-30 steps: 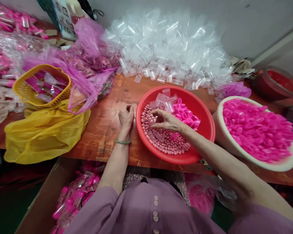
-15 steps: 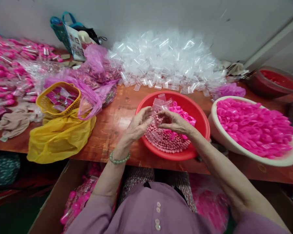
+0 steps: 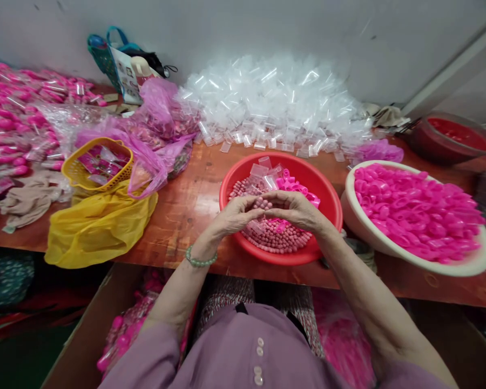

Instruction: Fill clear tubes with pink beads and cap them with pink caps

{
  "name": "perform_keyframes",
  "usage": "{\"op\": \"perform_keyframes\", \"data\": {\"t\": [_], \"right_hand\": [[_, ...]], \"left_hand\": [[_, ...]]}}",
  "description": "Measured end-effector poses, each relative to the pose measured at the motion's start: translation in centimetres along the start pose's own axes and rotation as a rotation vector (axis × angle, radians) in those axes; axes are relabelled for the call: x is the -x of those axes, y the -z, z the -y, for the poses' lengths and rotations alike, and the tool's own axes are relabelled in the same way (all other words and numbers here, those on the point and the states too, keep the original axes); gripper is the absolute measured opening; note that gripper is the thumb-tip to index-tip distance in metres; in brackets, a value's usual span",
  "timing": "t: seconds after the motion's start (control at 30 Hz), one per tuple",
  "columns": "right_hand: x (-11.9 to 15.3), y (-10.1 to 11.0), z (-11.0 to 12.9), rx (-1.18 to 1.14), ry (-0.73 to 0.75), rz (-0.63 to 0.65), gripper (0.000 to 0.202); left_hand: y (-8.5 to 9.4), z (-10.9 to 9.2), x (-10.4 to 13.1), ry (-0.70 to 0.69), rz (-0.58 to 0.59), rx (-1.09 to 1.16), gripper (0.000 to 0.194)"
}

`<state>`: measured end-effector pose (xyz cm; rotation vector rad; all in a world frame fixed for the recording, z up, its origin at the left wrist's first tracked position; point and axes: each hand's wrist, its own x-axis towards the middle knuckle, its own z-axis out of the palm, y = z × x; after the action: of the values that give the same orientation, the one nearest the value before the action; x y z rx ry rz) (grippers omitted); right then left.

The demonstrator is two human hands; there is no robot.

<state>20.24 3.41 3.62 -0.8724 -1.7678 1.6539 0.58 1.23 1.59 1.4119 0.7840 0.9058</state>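
Over the red basin (image 3: pixel 332 208), a small cluster of pink beads (image 3: pixel 262 203) is gripped between both hands. My left hand (image 3: pixel 238 215) closes on it from the left, thumb and fingers pinched. From the right, my right hand (image 3: pixel 297 209) curls its fingers and thumb around the same cluster. Below them in the basin lie strings of dusty-pink beads (image 3: pixel 277 240). Clear plastic tubes (image 3: pixel 260 172) rest at the basin's back, beside bright pink plastic pieces (image 3: pixel 294 183). The fingers partly hide the held beads.
A large heap of clear tubes (image 3: pixel 271 102) lies against the wall. At right stands a white basin (image 3: pixel 350 197) of pink plastic parts. Left are a yellow basket (image 3: pixel 75 175), a yellow bag (image 3: pixel 101 229), a purple plastic bag (image 3: pixel 157 108) and piled pink tubes (image 3: pixel 16 119).
Both hands have come closer together and slightly lower, with the fingers now meeting around the bead cluster. The view has shifted slightly.
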Motion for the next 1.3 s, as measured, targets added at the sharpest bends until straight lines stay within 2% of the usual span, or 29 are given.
{"op": "perform_keyframes", "data": {"t": [0.2,0.33,0.47,0.67,0.8,0.93,1.0,1.1,1.2,1.3], "right_hand": [[-0.2,0.5,-0.8,0.096,0.031,-0.092,0.054],[-0.4,0.5,-0.3,0.171,0.058,-0.070,0.042],[-0.5,0.3,0.3,0.222,0.107,-0.062,0.030],[-1.0,-0.2,0.1,0.123,0.031,-0.084,0.042],[-1.1,-0.3,0.0,0.079,0.042,-0.144,0.050],[-0.5,0.9,0.1,0.133,0.000,-0.131,0.042],[-0.1,1.8,0.1,0.280,0.017,-0.132,0.035],[0.1,2.8,-0.3,0.696,0.003,-0.118,0.023],[-0.2,2.7,-1.2,1.182,-0.149,0.053,0.021],[-0.6,1.7,-2.4,1.460,-0.240,0.192,0.020]], "left_hand": [[-0.1,0.3,-0.1,0.039,-0.045,-0.032,0.025],[0.2,0.2,-0.1,0.036,-0.015,0.045,0.026],[0.6,0.0,-0.1,0.091,0.042,0.109,0.027],[0.9,-0.1,-0.2,0.157,0.045,0.224,0.026],[1.0,0.0,-0.3,0.145,0.029,0.241,0.024],[1.0,0.2,-0.4,0.159,0.009,0.321,0.025],[1.1,0.2,-0.5,0.182,-0.008,0.395,0.030],[1.1,0.0,-0.4,0.199,-0.025,0.461,0.038],[0.9,0.0,0.1,0.155,-0.035,0.472,0.042],[0.5,0.3,0.5,0.104,0.001,0.501,0.045]]}}
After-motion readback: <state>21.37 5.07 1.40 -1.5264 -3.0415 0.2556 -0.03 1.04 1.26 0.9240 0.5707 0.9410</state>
